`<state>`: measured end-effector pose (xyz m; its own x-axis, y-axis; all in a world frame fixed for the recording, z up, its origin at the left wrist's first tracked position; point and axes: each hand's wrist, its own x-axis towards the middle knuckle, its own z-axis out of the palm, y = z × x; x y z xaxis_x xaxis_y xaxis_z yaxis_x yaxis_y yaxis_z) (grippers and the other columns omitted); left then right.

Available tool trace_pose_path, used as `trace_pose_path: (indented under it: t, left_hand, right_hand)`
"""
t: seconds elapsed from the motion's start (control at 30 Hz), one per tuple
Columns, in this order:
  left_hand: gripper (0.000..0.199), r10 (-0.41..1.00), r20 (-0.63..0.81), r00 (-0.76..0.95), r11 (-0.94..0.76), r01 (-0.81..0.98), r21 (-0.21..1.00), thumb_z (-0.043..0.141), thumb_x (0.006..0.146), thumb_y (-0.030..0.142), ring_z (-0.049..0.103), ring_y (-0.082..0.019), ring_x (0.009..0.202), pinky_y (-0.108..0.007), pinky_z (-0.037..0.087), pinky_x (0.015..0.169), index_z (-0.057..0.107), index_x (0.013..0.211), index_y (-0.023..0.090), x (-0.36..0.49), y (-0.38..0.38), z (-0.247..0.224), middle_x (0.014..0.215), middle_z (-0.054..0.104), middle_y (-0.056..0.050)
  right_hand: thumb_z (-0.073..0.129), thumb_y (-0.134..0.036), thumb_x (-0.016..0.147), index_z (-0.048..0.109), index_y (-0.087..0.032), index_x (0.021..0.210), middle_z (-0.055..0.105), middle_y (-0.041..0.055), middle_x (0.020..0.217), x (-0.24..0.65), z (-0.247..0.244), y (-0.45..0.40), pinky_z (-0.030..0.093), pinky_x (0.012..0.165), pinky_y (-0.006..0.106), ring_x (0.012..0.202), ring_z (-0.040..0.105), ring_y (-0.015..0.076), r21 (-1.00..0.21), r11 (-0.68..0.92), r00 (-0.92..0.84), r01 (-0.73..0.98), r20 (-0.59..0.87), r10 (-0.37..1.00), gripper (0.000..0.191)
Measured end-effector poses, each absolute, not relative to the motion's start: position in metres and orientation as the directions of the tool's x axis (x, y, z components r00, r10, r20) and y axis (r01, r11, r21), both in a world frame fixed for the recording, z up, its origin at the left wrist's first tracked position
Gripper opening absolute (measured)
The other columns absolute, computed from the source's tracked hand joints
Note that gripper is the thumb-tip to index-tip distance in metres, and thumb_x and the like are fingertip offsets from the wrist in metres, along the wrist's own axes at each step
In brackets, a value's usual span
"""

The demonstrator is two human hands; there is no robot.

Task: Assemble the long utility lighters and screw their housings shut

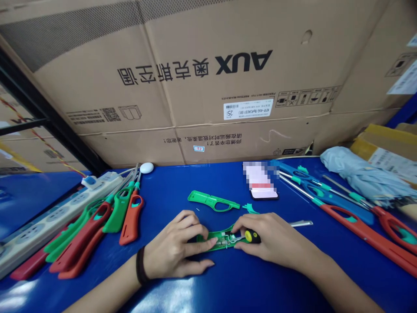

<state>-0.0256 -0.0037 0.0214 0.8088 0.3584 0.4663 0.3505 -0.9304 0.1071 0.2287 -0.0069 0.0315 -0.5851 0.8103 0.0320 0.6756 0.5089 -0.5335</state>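
An opened green lighter body (224, 241) lies on the table with its inner parts exposed. My left hand (179, 248) holds its left end, with fingertips pressed onto the shell and the thumb apart on the near side. My right hand (273, 239) is closed round a screwdriver (253, 236) with a black and yellow handle. Its thumb and index fingertip are at the right end of the lighter body. Beyond my hands lie the matching green shell half (213, 201) and a small teal trigger piece (250, 208). A metal tube (301, 224) sticks out behind my right hand.
Several red and green long lighters (114, 213) lie at the left beside a white power strip (74, 204). More red and blue ones (358, 226) lie at the right. A phone (261, 180), a white round object (146, 168) and a large carton (195, 87) stand behind.
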Motion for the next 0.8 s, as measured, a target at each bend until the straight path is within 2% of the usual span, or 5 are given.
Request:
trace_pose_path:
  t: [0.2, 0.33, 0.53, 0.63, 0.8]
  left_hand:
    - [0.035, 0.465, 0.377, 0.801, -0.885, 0.421, 0.196, 0.062, 0.086, 0.020, 0.052, -0.018, 0.083, -0.034, 0.043, 0.079, 0.061, 0.120, 0.026, -0.035, -0.008, 0.016, 0.096, 0.060, -0.006]
    - [0.041, 0.518, 0.434, 0.737, -0.855, 0.455, 0.248, 0.065, 0.083, 0.022, 0.053, -0.019, 0.092, -0.035, 0.045, 0.082, 0.059, 0.124, 0.027, -0.041, -0.008, 0.012, 0.104, 0.057, -0.007]
    - [0.022, 0.417, 0.563, 0.714, -0.890, 0.447, 0.094, 0.066, 0.084, 0.021, 0.055, -0.017, 0.082, -0.033, 0.047, 0.078, 0.068, 0.105, 0.024, -0.043, -0.004, 0.009, 0.095, 0.063, -0.005]
    - [0.021, 0.385, 0.548, 0.743, -0.894, 0.447, 0.024, 0.063, 0.085, 0.015, 0.055, -0.016, 0.078, -0.029, 0.047, 0.072, 0.067, 0.106, 0.020, -0.039, -0.008, 0.008, 0.090, 0.067, -0.004]
    - [0.015, 0.413, 0.474, 0.778, -0.886, 0.463, 0.012, 0.057, 0.088, 0.014, 0.054, -0.016, 0.074, -0.028, 0.045, 0.066, 0.067, 0.099, 0.017, -0.030, -0.012, 0.019, 0.077, 0.065, -0.003]
  right_hand:
    - [0.069, -0.022, 0.078, 0.066, -0.025, 0.095, 0.072, -0.0030, 0.094, 0.229, 0.031, -0.006, 0.046, 0.070, 0.027, 0.082, 0.067, 0.0184, -0.537, 0.506, -0.583, 0.675, 0.033, 0.812, 0.018]
    - [0.067, -0.021, 0.079, 0.066, -0.025, 0.095, 0.072, -0.0029, 0.094, 0.229, 0.032, -0.007, 0.045, 0.068, 0.026, 0.081, 0.067, 0.0177, -0.541, 0.498, -0.576, 0.678, 0.030, 0.817, 0.017]
    - [0.067, -0.023, 0.078, 0.066, -0.026, 0.095, 0.072, -0.0029, 0.091, 0.232, 0.033, -0.007, 0.042, 0.066, 0.026, 0.078, 0.066, 0.0183, -0.516, 0.483, -0.552, 0.707, 0.025, 0.834, 0.017]
    - [0.068, -0.024, 0.077, 0.066, -0.026, 0.094, 0.072, -0.0027, 0.090, 0.233, 0.034, -0.007, 0.042, 0.066, 0.026, 0.078, 0.066, 0.0187, -0.511, 0.473, -0.541, 0.718, 0.018, 0.841, 0.017]
    - [0.068, -0.022, 0.077, 0.066, -0.024, 0.091, 0.072, -0.0018, 0.091, 0.232, 0.036, -0.006, 0.042, 0.066, 0.026, 0.081, 0.067, 0.0193, -0.512, 0.463, -0.537, 0.724, 0.004, 0.844, 0.014]
